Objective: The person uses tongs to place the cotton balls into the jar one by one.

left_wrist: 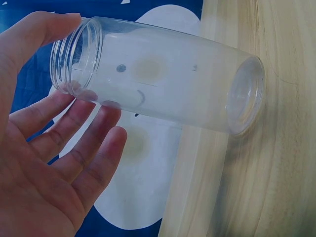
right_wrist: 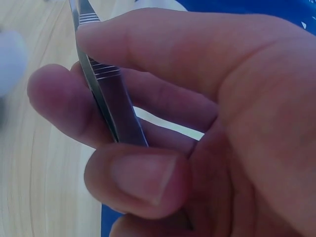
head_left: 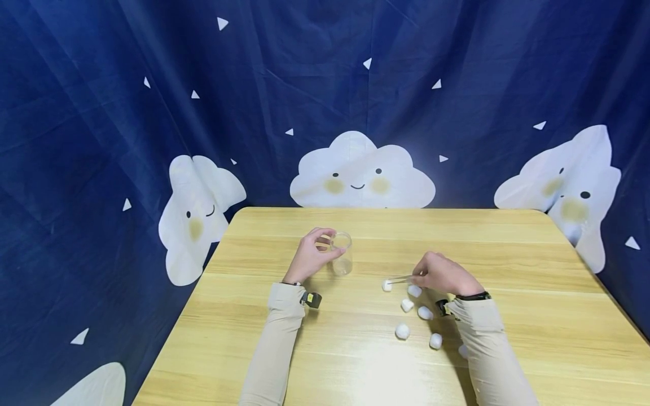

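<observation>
A clear, empty-looking plastic jar (head_left: 342, 260) stands upright at the middle of the wooden table. My left hand (head_left: 311, 259) grips it near the top, thumb on one side and fingertips on the other. The threaded neck of the jar (left_wrist: 158, 76) shows in the left wrist view, without a lid. To the right, my right hand (head_left: 446, 273) pinches metal tweezers (head_left: 400, 279), whose tips point left at a white cotton ball (head_left: 387, 286). In the right wrist view thumb and fingers press the ridged arms of the tweezers (right_wrist: 116, 98); their tips are outside that view.
Several more cotton balls lie loose on the table (head_left: 244, 316), below and left of my right hand, among them one cotton ball (head_left: 403, 331) nearer the front. Another cotton ball (head_left: 463, 351) is partly hidden by the right sleeve. A blue curtain (head_left: 325, 84) hangs behind the table.
</observation>
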Demonstrator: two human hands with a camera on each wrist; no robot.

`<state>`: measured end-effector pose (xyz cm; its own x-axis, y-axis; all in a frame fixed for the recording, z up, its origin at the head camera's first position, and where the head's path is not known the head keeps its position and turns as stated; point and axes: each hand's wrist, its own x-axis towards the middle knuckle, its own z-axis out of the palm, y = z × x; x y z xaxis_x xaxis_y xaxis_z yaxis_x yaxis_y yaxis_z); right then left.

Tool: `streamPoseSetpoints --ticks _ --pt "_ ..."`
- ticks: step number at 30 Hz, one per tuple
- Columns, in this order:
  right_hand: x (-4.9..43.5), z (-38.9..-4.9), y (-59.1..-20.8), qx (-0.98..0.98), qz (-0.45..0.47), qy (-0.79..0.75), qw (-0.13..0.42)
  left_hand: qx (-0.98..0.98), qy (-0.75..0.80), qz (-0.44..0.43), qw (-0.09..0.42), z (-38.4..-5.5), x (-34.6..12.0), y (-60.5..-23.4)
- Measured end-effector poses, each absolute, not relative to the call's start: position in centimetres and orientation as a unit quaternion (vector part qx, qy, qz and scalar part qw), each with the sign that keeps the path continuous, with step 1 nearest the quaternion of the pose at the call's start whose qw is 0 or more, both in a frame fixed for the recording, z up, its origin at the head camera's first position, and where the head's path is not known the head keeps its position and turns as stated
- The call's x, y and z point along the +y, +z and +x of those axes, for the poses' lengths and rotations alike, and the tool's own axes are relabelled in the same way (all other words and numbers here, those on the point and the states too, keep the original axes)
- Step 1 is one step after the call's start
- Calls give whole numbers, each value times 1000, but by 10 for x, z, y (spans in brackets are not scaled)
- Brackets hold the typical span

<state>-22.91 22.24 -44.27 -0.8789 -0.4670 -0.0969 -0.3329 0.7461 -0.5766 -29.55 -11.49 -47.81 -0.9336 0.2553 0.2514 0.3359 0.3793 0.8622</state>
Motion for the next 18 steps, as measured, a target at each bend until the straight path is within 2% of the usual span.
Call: streamPoseSetpoints --ticks 18 --pt "222 -229 -444 933 -200 -269 129 -830 -527 -179 41 -295 -115 -477"
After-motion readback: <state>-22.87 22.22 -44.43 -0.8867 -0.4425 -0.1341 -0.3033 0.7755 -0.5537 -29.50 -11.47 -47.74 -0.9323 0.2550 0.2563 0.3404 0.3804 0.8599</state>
